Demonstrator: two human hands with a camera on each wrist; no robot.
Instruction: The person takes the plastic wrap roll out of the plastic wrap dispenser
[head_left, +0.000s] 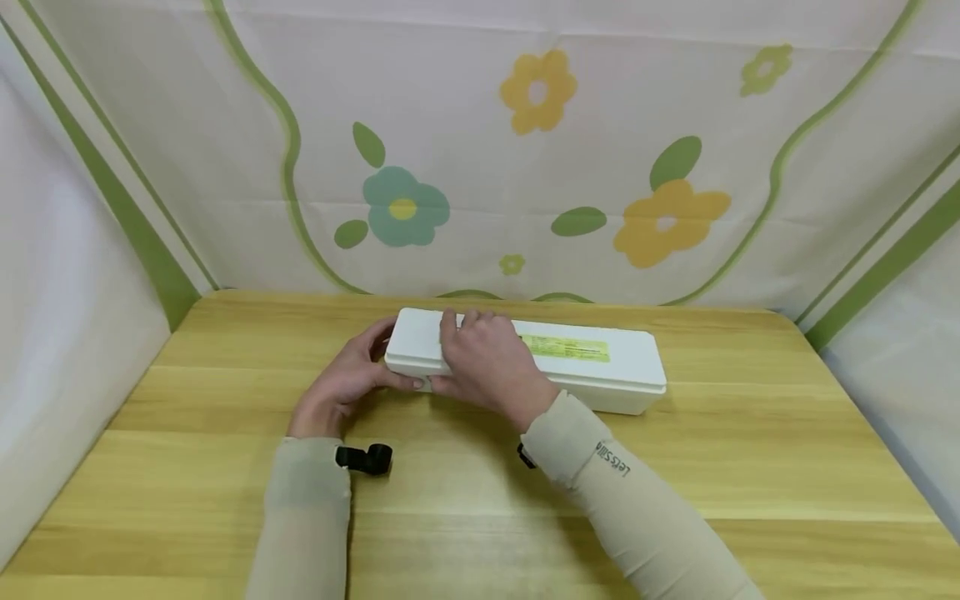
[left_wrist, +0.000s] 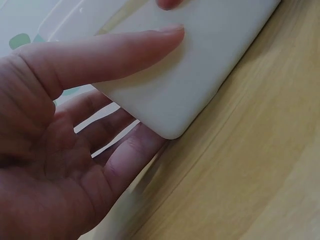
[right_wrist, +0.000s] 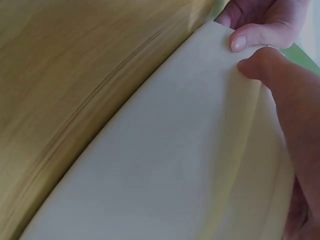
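A long white lidded box (head_left: 633,354), with a yellow-green printed label (head_left: 573,348) on top, lies crosswise near the table's back edge. At its left end my left hand (head_left: 347,375) holds the corner, thumb along the front wall and fingers behind the end. In the left wrist view the box's rounded lower corner (left_wrist: 172,117) shows between thumb and fingers. My right hand (head_left: 491,362) grips over the lid from above, left of the middle, covering part of the label. Seen from the right wrist, that thumb (right_wrist: 272,72) presses the front wall below the lid's rim, close to the left thumb (right_wrist: 245,40).
The box stands on a light wood-grain table (head_left: 750,467). Behind it hangs a white curtain (head_left: 465,100) printed with flowers and green lines, and more white cloth borders both sides. A black strap (head_left: 366,458) sits on the left wrist.
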